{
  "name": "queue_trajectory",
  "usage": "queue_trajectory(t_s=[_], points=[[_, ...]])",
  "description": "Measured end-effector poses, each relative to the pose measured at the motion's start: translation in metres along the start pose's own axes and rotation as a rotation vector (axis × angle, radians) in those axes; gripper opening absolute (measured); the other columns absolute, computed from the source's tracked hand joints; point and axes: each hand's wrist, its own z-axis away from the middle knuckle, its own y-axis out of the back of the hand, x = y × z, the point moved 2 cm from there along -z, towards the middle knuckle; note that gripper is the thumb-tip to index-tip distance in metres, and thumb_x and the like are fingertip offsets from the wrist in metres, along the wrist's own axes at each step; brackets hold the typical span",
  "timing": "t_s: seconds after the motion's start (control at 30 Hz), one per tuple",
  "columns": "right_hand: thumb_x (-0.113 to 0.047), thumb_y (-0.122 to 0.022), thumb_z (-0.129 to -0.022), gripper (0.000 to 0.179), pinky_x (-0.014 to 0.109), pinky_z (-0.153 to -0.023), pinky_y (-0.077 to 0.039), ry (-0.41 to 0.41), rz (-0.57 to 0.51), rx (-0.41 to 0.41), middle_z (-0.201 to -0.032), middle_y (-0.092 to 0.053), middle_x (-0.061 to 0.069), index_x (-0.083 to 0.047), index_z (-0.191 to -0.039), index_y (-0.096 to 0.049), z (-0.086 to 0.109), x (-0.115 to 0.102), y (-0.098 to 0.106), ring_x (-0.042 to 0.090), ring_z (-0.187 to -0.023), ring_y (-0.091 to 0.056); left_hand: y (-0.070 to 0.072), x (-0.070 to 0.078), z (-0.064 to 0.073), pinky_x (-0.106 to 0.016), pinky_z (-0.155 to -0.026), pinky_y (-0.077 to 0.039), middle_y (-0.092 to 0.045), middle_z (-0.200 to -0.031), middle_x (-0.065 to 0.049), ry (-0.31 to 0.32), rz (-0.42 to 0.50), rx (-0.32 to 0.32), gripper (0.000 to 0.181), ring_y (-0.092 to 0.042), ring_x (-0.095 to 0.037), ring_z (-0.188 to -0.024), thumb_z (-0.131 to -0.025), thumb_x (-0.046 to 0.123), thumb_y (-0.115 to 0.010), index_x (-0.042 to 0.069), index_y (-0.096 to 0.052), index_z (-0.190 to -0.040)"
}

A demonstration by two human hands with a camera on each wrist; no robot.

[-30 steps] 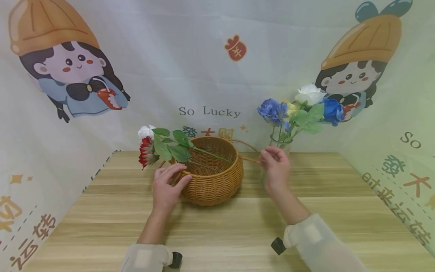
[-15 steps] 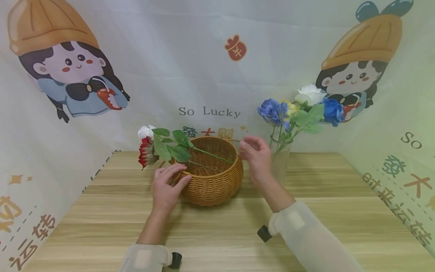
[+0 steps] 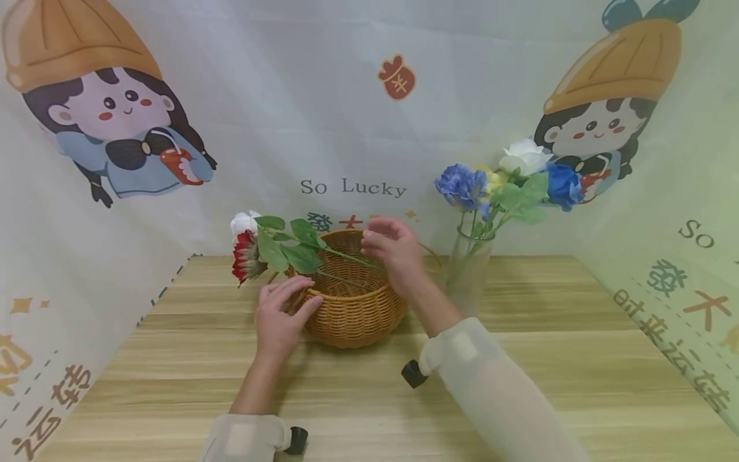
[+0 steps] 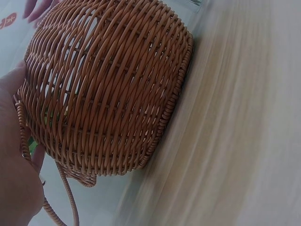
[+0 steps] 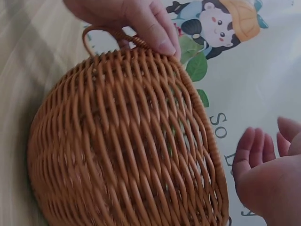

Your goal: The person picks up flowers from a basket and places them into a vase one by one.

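Note:
A brown wicker basket (image 3: 353, 321) stands on the wooden table. Across its opening lie the stems of a white flower (image 3: 244, 222) and a red flower (image 3: 247, 258), their heads hanging out past the left rim. My left hand (image 3: 283, 314) grips the basket at its left rim, by the loop handle; the thumb (image 4: 13, 77) lies on the outer weave in the left wrist view. Above the opening's right side hovers my right hand (image 3: 398, 253), fingers loosely bent with nothing between them. The right wrist view shows this hand (image 5: 273, 165) beside the rim, apart from it.
Right of the basket stands a clear glass vase (image 3: 469, 269) holding blue, white and yellow flowers (image 3: 522, 183). The basket's right handle (image 3: 433, 256) sticks out toward it. A printed cloth (image 3: 288, 96) hangs behind and along both sides of the table.
My right hand has let go of the basket's right handle and moved left, from beside the vase to over the opening. The left hand keeps its hold on the rim.

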Motion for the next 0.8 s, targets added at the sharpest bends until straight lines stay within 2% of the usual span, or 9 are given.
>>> queue_trajectory(t_s=[0.23,0.43,0.53,0.67,0.8], points=[[0.005,-0.061,-0.092,0.032,0.045,-0.09,-0.049,-0.116,0.107,-0.126,-0.102,-0.06,0.01,0.011,-0.122,-0.053,-0.008,0.01,-0.01,0.021,-0.087,-0.061,-0.002,0.002,-0.002,-0.027,-0.083,-0.032,-0.07,-0.114,-0.006,-0.003,0.0,-0.003,0.028,-0.045,-0.016,-0.097,-0.075,0.014,-0.085,0.012,-0.075,-0.101],[0.005,-0.062,-0.091,0.023,0.055,-0.095,-0.043,-0.2,0.192,-0.197,-0.099,-0.063,0.01,0.005,-0.113,-0.06,-0.013,0.019,-0.008,0.023,-0.085,-0.063,-0.002,0.004,-0.003,-0.027,-0.084,-0.032,-0.07,-0.114,-0.006,0.004,0.002,-0.003,0.029,-0.045,-0.016,-0.097,-0.075,0.015,-0.085,0.012,-0.075,-0.101],[0.005,-0.063,-0.091,0.023,0.055,-0.096,-0.043,-0.234,0.233,-0.235,-0.103,-0.063,0.015,0.006,-0.114,-0.06,-0.014,0.022,-0.007,0.023,-0.086,-0.063,-0.002,0.004,-0.003,-0.028,-0.084,-0.032,-0.07,-0.113,-0.006,0.009,0.003,-0.001,0.029,-0.045,-0.016,-0.097,-0.074,0.015,-0.085,0.013,-0.075,-0.101],[0.003,-0.061,-0.092,0.032,0.052,-0.096,-0.044,-0.264,0.32,-0.315,-0.115,-0.06,0.023,0.008,-0.123,-0.056,-0.015,0.024,-0.006,0.029,-0.099,-0.061,-0.002,0.002,-0.001,-0.029,-0.084,-0.032,-0.07,-0.114,-0.004,0.007,-0.009,-0.01,0.029,-0.045,-0.015,-0.097,-0.075,0.015,-0.085,0.012,-0.075,-0.102],[0.001,-0.061,-0.094,0.038,0.045,-0.094,-0.047,-0.294,0.387,-0.372,-0.117,-0.06,0.019,0.008,-0.13,-0.052,-0.016,0.026,-0.006,0.036,-0.111,-0.057,-0.003,0.001,-0.001,-0.03,-0.084,-0.032,-0.069,-0.115,-0.002,-0.004,-0.008,-0.008,0.029,-0.045,-0.016,-0.098,-0.075,0.015,-0.085,0.013,-0.075,-0.102]])
